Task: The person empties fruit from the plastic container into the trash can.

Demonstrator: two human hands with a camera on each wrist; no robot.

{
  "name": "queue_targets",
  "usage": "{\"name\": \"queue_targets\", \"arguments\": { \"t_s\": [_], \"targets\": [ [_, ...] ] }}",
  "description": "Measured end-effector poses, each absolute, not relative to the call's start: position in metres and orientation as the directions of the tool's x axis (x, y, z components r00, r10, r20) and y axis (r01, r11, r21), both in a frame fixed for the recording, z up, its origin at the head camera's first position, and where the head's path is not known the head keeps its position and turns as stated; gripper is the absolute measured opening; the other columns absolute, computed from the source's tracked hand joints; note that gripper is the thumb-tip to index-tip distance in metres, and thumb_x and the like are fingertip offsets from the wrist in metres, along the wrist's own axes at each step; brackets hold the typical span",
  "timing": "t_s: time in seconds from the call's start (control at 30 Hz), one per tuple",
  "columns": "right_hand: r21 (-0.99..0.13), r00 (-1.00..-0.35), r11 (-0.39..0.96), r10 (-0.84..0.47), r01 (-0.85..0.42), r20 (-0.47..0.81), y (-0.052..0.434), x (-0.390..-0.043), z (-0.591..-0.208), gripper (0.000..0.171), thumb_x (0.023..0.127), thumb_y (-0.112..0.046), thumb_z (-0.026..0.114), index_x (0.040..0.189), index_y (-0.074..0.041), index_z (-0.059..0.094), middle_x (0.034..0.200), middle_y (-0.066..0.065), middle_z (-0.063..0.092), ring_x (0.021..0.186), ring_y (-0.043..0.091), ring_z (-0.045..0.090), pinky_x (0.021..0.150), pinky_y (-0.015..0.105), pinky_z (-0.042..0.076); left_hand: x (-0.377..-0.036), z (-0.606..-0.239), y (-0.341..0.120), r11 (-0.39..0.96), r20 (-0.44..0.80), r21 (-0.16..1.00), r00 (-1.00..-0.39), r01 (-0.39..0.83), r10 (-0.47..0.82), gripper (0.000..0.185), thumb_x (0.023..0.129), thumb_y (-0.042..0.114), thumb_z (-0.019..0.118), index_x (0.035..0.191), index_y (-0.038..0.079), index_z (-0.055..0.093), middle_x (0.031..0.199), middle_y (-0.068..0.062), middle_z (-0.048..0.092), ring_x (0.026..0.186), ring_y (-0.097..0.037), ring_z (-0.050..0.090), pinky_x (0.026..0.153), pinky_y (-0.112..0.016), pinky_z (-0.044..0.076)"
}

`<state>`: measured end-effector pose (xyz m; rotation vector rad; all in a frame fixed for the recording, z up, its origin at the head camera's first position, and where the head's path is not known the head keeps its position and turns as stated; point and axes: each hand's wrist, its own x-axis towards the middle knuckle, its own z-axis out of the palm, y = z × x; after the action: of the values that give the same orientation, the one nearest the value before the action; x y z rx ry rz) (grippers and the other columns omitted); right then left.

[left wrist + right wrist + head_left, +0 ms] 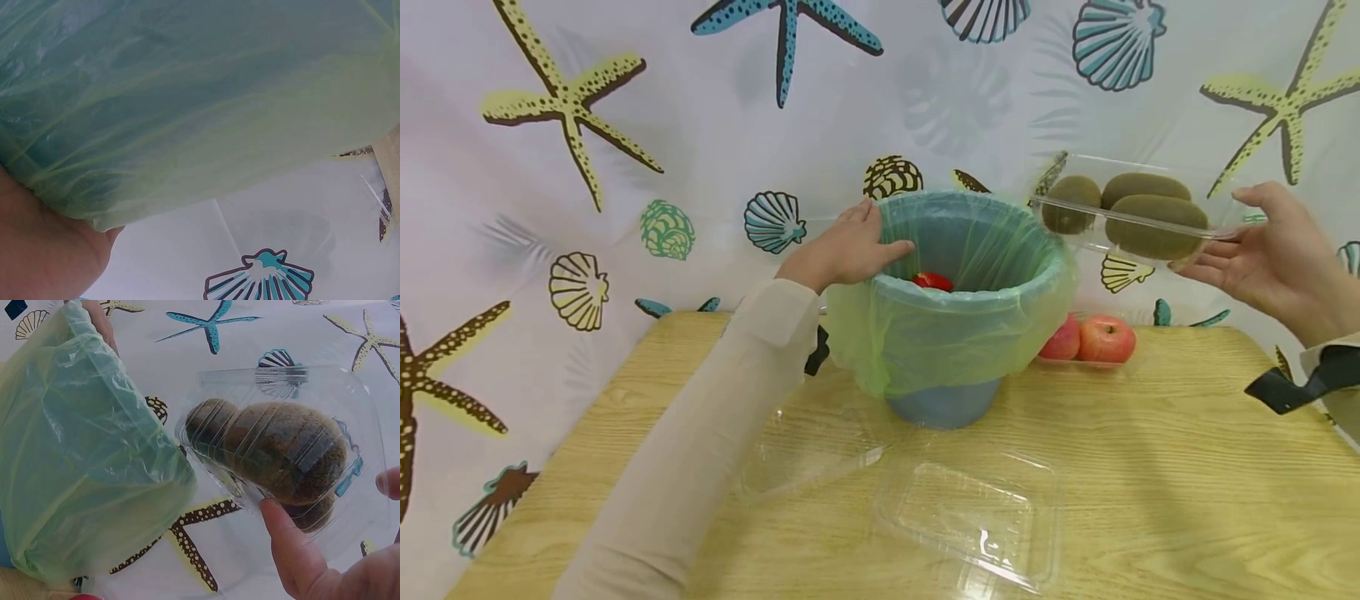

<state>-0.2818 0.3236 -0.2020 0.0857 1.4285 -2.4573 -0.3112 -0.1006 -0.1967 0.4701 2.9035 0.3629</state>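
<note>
Kiwifruit (1153, 227), three of them visible, lie in a clear plastic tray (231, 378) held up at the upper right of the head view, just beside the rim of a blue bin (943, 407). The right hand (1285, 258) comes in from the right edge, palm turned toward the tray, thumb uppermost and fingers reaching underneath; it holds the tray's right end in a wide grip, thumb and fingers well spread. A black strap (1311, 379) crosses the right wrist.

From the lower left, the left arm stretches up to the bin, where the left hand (850, 250) rests on the left of the rim over a green liner (955, 342), fingers pointing away and thumb extended inward. Its wrist view is mostly filled by the liner, so I cannot tell whether the fingers curl round the rim.

Inside the bin, near its front wall, sits something red (934, 282), partly hidden. Red apples (1107, 340) stand to the bin's right at the picture's centre right, and clear plastic packaging (966, 517) lies on the wooden table (1187, 500) at lower centre.
</note>
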Motion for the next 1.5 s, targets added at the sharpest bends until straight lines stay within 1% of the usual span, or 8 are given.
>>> {"name": "queue_targets", "arguments": {
  "t_s": [0.2, 0.6, 0.83, 1.13, 1.2, 1.3, 1.43, 1.5],
  "targets": [
    [-0.838, -0.937, -0.434, -0.257, 0.331, -0.237, 0.297, -0.290, -0.194, 0.089, 0.096, -0.046, 0.047, 0.149, -0.025, -0.022, 0.159, -0.003, -0.006, 0.148, 0.017, 0.003, 0.115, 0.033, 0.022, -0.311, -0.198, -0.101, 0.922, -0.131, 0.265, -0.937, 0.282, 0.324, 0.082, 0.100, 0.054, 0.030, 0.151, 0.000, -0.006, 0.159, -0.015, -0.015, 0.148, -0.030, -0.011, 0.121, -0.044, 0.003],
    [-0.884, -0.921, -0.346, -0.336, 0.314, -0.196, 0.255, -0.289, -0.187, 0.087, 0.098, -0.041, 0.045, 0.150, -0.022, -0.021, 0.160, -0.004, -0.016, 0.148, 0.027, -0.006, 0.116, 0.042, 0.013, -0.311, -0.198, -0.102, 0.923, -0.129, 0.254, -0.935, 0.290, 0.329, 0.082, 0.100, 0.053, 0.031, 0.151, 0.000, -0.005, 0.159, -0.015, -0.015, 0.148, -0.030, -0.010, 0.121, -0.043, 0.002],
    [-0.915, -0.922, -0.274, -0.331, 0.297, -0.201, 0.235, -0.293, -0.184, 0.081, 0.096, -0.040, 0.049, 0.150, -0.017, -0.006, 0.149, 0.005, 0.013, 0.148, 0.027, 0.003, 0.116, 0.045, 0.015, -0.311, -0.198, -0.102, 0.923, -0.136, 0.260, -0.935, 0.285, 0.327, 0.082, 0.100, 0.052, 0.031, 0.151, 0.000, -0.005, 0.159, -0.015, -0.015, 0.148, -0.030, -0.011, 0.121, -0.043, 0.002],
    [-0.967, -0.946, -0.154, -0.286, 0.205, -0.155, 0.213, -0.294, -0.179, 0.086, 0.097, -0.037, 0.048, 0.152, -0.023, -0.016, 0.157, -0.002, -0.024, 0.147, 0.029, -0.013, 0.114, 0.047, 0.020, -0.311, -0.200, -0.103, 0.922, -0.129, 0.265, -0.937, 0.284, 0.325, 0.081, 0.101, 0.052, 0.031, 0.151, -0.001, -0.005, 0.159, -0.016, -0.014, 0.148, -0.029, -0.010, 0.121, -0.043, 0.002],
    [-0.978, -0.955, -0.121, -0.263, 0.171, -0.135, 0.210, -0.294, -0.179, 0.081, 0.097, -0.037, 0.048, 0.153, -0.021, -0.008, 0.159, 0.003, -0.019, 0.148, 0.031, -0.004, 0.108, 0.046, 0.037, -0.311, -0.200, -0.103, 0.920, -0.127, 0.266, -0.936, 0.287, 0.329, 0.081, 0.101, 0.052, 0.031, 0.151, -0.001, -0.005, 0.159, -0.016, -0.014, 0.148, -0.029, -0.010, 0.121, -0.043, 0.002],
    [-0.991, -0.972, -0.074, -0.216, 0.109, -0.091, 0.205, -0.294, -0.178, 0.067, 0.096, -0.036, 0.051, 0.147, -0.013, 0.014, 0.148, 0.013, 0.018, 0.134, 0.030, 0.030, 0.086, 0.038, 0.056, -0.312, -0.199, -0.103, 0.918, -0.121, 0.266, -0.934, 0.296, 0.336, 0.081, 0.101, 0.052, 0.030, 0.151, -0.001, -0.006, 0.159, -0.016, -0.013, 0.148, -0.029, -0.010, 0.121, -0.042, 0.001],
    [-0.999, -0.987, -0.038, -0.160, 0.036, -0.030, 0.200, -0.293, -0.177, 0.044, 0.093, -0.033, 0.057, 0.122, -0.007, 0.035, 0.110, 0.007, 0.037, 0.097, 0.020, 0.054, 0.069, 0.032, 0.059, -0.313, -0.199, -0.102, 0.916, -0.119, 0.267, -0.933, 0.299, 0.340, 0.081, 0.101, 0.052, 0.030, 0.151, -0.001, -0.006, 0.159, -0.015, -0.014, 0.148, -0.029, -0.011, 0.121, -0.042, 0.001],
    [-1.000, -0.989, -0.015, -0.145, 0.016, -0.014, 0.197, -0.291, -0.177, 0.040, 0.093, -0.033, 0.059, 0.118, -0.007, 0.040, 0.111, 0.008, 0.037, 0.093, 0.019, 0.056, 0.067, 0.031, 0.059, -0.313, -0.199, -0.101, 0.917, -0.120, 0.266, -0.933, 0.299, 0.339, 0.081, 0.101, 0.052, 0.030, 0.151, -0.001, -0.005, 0.159, -0.015, -0.014, 0.148, -0.029, -0.010, 0.121, -0.042, 0.001]
  ]
}}
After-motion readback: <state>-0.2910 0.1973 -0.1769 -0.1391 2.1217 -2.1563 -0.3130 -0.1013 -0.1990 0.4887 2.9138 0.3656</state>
